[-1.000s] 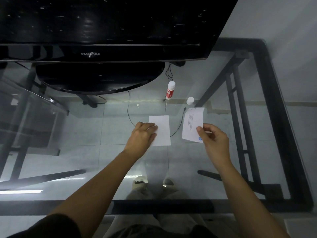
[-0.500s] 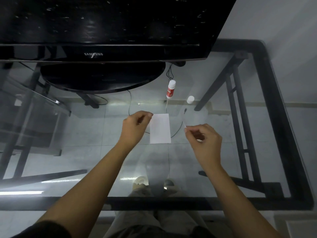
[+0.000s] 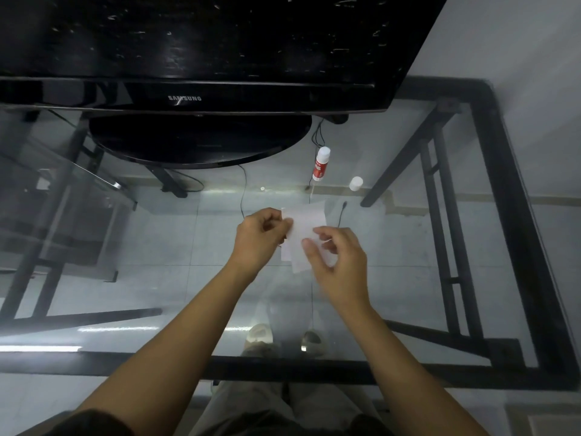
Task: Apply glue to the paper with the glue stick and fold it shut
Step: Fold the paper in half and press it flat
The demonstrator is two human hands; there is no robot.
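White paper (image 3: 306, 226) pinched in your left hand (image 3: 262, 239) and right hand (image 3: 338, 262) | glue stick (image 3: 320, 164) uncapped, set aside | fold likely closing, pressing left.

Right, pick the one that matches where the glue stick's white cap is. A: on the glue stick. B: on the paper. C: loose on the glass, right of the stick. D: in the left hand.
C: the cap stands by itself on the glass table, right of the glue stick.
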